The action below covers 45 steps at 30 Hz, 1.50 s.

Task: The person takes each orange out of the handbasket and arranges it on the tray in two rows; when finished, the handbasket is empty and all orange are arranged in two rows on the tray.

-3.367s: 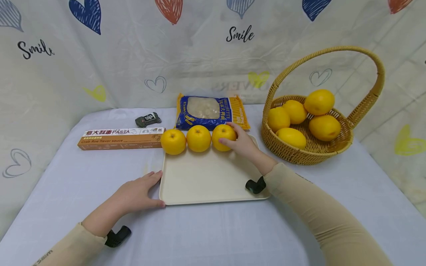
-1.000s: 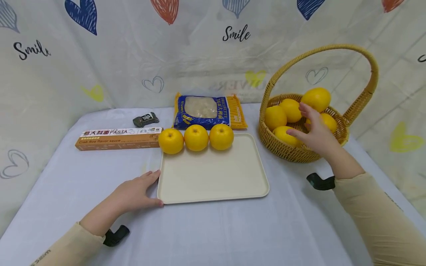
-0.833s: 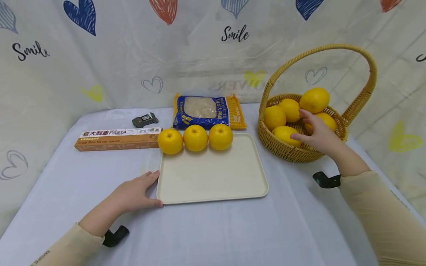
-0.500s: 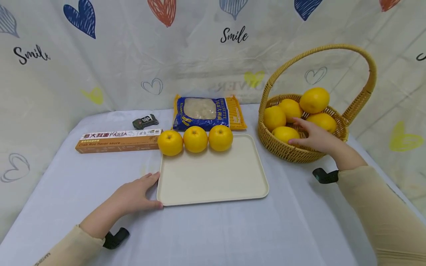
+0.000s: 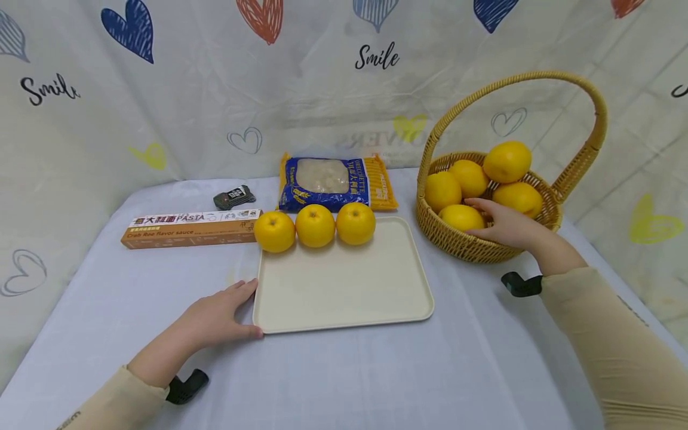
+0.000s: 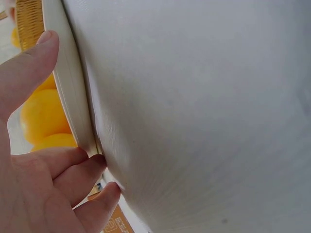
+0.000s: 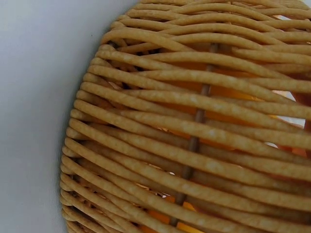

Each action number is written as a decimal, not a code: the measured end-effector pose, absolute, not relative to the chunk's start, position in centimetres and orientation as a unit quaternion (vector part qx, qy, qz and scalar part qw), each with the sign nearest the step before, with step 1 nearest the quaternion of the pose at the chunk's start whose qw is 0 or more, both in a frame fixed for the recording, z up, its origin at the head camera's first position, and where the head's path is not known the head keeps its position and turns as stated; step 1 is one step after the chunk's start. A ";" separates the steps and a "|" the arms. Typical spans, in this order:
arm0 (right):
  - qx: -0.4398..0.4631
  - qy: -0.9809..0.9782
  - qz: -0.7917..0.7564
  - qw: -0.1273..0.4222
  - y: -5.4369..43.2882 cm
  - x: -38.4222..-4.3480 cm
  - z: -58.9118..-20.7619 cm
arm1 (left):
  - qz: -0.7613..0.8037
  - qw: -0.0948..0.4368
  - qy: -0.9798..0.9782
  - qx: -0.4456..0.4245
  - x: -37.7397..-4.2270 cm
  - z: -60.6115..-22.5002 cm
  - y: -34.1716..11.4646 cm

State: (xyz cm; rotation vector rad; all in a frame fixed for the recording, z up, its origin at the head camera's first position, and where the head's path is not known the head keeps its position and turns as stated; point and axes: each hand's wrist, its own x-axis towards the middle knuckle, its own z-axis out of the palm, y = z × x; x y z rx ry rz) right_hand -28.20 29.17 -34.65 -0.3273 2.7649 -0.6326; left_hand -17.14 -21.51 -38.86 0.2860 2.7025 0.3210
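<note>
One lemon (image 5: 458,217) lies in the near part of the basket (image 5: 462,249), its right end between the thumb and fingers of my right hand (image 5: 506,226); whether they pinch it, I cannot tell. My left hand (image 5: 217,315), spread, touches the tray (image 5: 344,286).

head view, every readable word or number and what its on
"Smile", twice, cut-off "S": white heart-printed fabric backdrop
"OWERS", reversed: backdrop
"意大利面 PASTA": long brown-and-white cardboard box
"Crab Roe flavor sauce": box
"ORE…ETTE", middle blurred: blue-and-yellow plastic bag
Too small or blurred: dark wrapped packet, beige sleeves, other print
</note>
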 end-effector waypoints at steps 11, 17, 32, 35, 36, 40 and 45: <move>-0.117 0.959 -0.243 0.090 29.5 -28.0 -34.6 | 0.116 0.198 0.968 0.100 -17.2 -39.2 -21.6; -0.088 0.957 -0.271 0.059 29.9 -27.3 -33.9 | 0.114 0.197 0.968 0.102 -17.2 -39.1 -21.6; -0.112 0.929 -0.345 -0.078 28.5 -25.7 -32.9 | 0.115 0.199 0.968 0.102 -17.2 -38.9 -21.5; -0.109 0.925 -0.355 -0.085 28.1 -25.5 -32.9 | 0.117 0.200 0.968 0.102 -17.2 -38.9 -21.5; -0.108 0.923 -0.360 -0.088 27.9 -25.5 -32.9 | 0.117 0.201 0.967 0.102 -17.2 -38.9 -21.4; -0.101 0.906 -0.401 -0.093 27.0 -25.3 -32.7 | 0.115 0.200 0.968 0.100 -17.2 -38.8 -21.4; -0.093 0.881 -0.456 -0.080 25.0 -24.7 -32.7 | 0.114 0.200 0.968 0.098 -17.1 -38.7 -21.4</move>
